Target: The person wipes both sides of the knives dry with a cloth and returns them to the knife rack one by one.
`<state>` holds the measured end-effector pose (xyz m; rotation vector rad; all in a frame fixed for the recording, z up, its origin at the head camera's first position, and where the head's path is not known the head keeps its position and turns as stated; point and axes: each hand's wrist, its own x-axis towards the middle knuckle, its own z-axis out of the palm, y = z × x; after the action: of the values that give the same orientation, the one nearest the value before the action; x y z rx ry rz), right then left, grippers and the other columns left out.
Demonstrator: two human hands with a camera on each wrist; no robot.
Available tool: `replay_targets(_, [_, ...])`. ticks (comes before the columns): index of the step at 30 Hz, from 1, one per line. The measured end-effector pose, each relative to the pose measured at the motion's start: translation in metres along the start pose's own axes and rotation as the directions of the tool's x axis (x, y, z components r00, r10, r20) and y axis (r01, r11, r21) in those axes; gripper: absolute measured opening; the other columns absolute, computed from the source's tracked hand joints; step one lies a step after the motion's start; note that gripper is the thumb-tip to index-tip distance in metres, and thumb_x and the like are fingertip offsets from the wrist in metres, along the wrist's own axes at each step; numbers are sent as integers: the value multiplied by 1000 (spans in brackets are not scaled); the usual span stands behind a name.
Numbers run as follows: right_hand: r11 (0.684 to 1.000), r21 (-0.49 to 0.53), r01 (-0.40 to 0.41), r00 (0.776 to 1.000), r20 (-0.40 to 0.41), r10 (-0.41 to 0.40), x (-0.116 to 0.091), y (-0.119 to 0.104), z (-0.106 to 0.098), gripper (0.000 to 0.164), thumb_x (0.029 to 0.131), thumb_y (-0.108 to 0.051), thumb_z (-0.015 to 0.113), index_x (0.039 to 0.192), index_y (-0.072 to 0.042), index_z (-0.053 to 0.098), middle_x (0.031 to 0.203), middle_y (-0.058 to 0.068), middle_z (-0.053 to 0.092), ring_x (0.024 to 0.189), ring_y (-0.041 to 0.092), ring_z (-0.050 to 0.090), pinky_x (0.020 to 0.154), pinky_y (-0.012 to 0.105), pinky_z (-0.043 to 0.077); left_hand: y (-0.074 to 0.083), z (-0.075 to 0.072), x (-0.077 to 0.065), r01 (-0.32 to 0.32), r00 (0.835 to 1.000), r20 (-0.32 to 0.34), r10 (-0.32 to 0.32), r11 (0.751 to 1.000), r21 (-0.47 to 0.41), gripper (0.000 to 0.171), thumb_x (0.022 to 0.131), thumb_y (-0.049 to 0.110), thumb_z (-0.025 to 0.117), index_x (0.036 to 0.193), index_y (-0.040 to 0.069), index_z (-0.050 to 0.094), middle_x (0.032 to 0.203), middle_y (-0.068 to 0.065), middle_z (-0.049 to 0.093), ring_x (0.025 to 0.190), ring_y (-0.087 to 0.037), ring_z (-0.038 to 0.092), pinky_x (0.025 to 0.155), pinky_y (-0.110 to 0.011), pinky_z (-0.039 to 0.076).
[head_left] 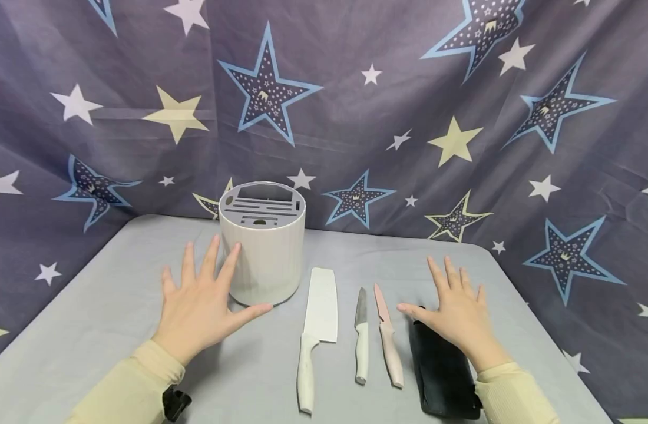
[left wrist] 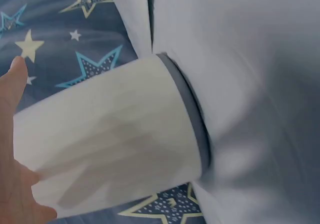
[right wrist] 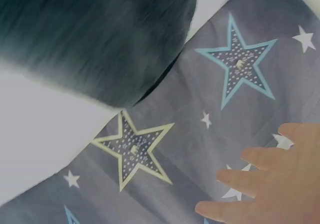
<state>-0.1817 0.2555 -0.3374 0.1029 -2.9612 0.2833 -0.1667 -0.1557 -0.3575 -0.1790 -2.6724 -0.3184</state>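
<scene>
With its fingers spread, my left hand (head_left: 197, 306) hovers palm down in front of a cream knife block (head_left: 263, 265), a round holder with a grey slotted top. In the left wrist view the block's side (left wrist: 115, 139) fills the middle and its dark base rim shows. My right hand (head_left: 459, 315), fingers also spread, is over a dark, soft-looking rectangular item (head_left: 443, 377) and holds nothing. Between the hands lie a white cleaver (head_left: 321, 306), a small knife with a white handle (head_left: 361, 341) and a pink knife (head_left: 389, 341), blades pointing away from me.
A light grey cloth covers the table (head_left: 260, 371). Behind it and along both sides hangs a dark curtain (head_left: 356, 35) printed with stars. A black strap buckle (head_left: 175, 403) sits at my left wrist.
</scene>
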Motion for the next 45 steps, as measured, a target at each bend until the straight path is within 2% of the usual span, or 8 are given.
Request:
replay_targets(5, [1000,-1,-24,1000,17,24,-2,12,-4,116,74,-85,56,160,-22,11,164,23,11,145,56,13,108,78,5,12,-5,4,-30,995,-92,30,1000,-4,117,66,90,57,157,22,28,161,-20,25,143,-54,20,97,-78,22])
replay_targets(10, [999,-7,-46,999,27,46,-8,24,-5,116,75,-84,56,160,-21,10,163,24,11,144,57,13,107,79,6,25,-7,5,-88,973,-215,87,996,7,111,63,85,64,150,22,40,149,-22,38,127,-49,39,83,-64,34])
replay_targets(14, [998,-15,-55,998,33,55,-13,33,-3,115,76,-83,57,160,-22,9,163,24,11,143,58,15,106,79,9,37,-7,6,-124,963,-240,124,992,15,107,62,83,65,146,21,45,143,-20,43,115,-46,46,78,-59,36])
replay_targets(22, [997,-20,-69,994,88,70,-24,52,0,114,76,-82,56,160,-20,11,160,29,16,138,61,21,103,79,19,65,0,8,-198,960,-198,196,980,13,102,65,86,61,141,20,49,137,-17,49,113,-44,49,78,-56,37])
replay_targets(26, [997,-27,-73,991,106,76,-28,60,2,113,77,-81,57,159,-15,16,157,32,22,132,63,30,94,77,33,80,6,8,-235,956,-174,235,972,23,101,65,88,60,139,19,52,133,-14,54,111,-40,52,80,-54,38])
replay_targets(30, [995,-35,-95,984,147,99,-31,67,5,112,77,-82,57,157,-12,19,154,34,25,128,64,34,85,76,39,93,14,6,-260,955,-138,262,965,28,99,66,89,59,136,20,55,127,-12,58,110,-36,53,81,-52,38])
replay_targets(37, [991,-51,-121,969,212,129,-34,74,11,112,76,-84,55,154,-9,27,152,33,31,128,62,37,81,74,43,114,29,2,-281,959,-26,282,958,52,94,69,89,54,134,21,58,124,-8,59,105,-30,51,83,-50,36])
replay_targets(45, [990,-57,-131,956,257,141,-37,78,19,115,74,-85,55,152,-5,33,147,34,37,125,61,41,82,74,43,134,45,-3,-320,946,66,318,947,38,87,71,85,57,127,20,63,115,-5,62,99,-29,50,78,-45,34])
